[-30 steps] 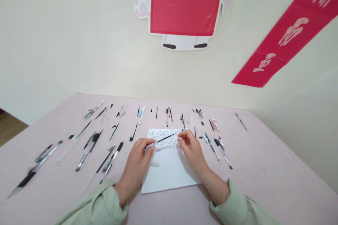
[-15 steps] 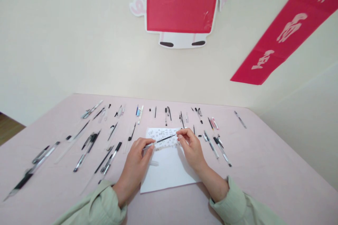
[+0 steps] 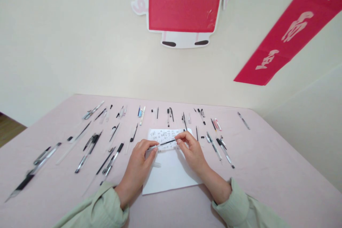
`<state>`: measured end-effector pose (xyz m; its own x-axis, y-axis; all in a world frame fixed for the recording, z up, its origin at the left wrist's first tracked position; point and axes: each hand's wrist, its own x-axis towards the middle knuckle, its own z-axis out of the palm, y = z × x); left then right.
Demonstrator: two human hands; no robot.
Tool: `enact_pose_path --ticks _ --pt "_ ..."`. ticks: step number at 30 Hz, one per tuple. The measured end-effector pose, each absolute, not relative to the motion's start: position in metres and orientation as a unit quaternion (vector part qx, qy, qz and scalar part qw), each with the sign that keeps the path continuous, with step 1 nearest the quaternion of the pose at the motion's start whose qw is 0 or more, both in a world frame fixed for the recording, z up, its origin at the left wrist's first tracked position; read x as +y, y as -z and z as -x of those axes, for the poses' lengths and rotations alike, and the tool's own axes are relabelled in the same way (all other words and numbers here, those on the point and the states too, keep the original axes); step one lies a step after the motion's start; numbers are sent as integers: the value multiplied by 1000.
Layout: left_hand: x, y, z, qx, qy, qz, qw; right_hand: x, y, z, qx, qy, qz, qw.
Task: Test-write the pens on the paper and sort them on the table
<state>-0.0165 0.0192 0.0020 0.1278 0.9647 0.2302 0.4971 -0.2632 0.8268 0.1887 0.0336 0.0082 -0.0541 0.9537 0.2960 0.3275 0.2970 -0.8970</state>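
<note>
A dark, thin pen refill (image 3: 167,142) stretches between my two hands, above a sheet of white paper (image 3: 171,174). My left hand (image 3: 142,155) is closed around its paler, see-through end; whether that end is a separate clear barrel I cannot tell. The fingertips of my right hand (image 3: 190,150) pinch the other end and hide the tip. Handwriting covers the upper part of the paper. On the sheet beside my left fingers lies a small clear cap (image 3: 156,165).
Pink cloth (image 3: 267,171) covers the table. Pens and pen parts lie in rows to both sides and behind the paper, among them a black-capped pen (image 3: 226,153), a white pen (image 3: 142,115) and a lone pen (image 3: 243,120) at far right. A wall stands behind.
My right hand has moved slightly left and closed on the free end of the refill, which was exposed before. My left hand has hardly moved.
</note>
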Motion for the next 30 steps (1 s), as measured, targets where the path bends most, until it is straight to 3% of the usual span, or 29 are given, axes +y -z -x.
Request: enact_pose_path --ticks 19,21,26,30 --pt "17 -8 15 555 -433 -635 319 36 -5 -193 -590 -322 536 511" --pt "17 -7 15 562 -447 -615 325 32 -9 -191 -626 -288 548 474" --pt "17 -7 14 563 -465 -597 333 8 -16 -167 -810 -222 465 280" --pt "17 -10 11 557 -467 -602 330 -3 -15 -145 -861 -162 434 211"
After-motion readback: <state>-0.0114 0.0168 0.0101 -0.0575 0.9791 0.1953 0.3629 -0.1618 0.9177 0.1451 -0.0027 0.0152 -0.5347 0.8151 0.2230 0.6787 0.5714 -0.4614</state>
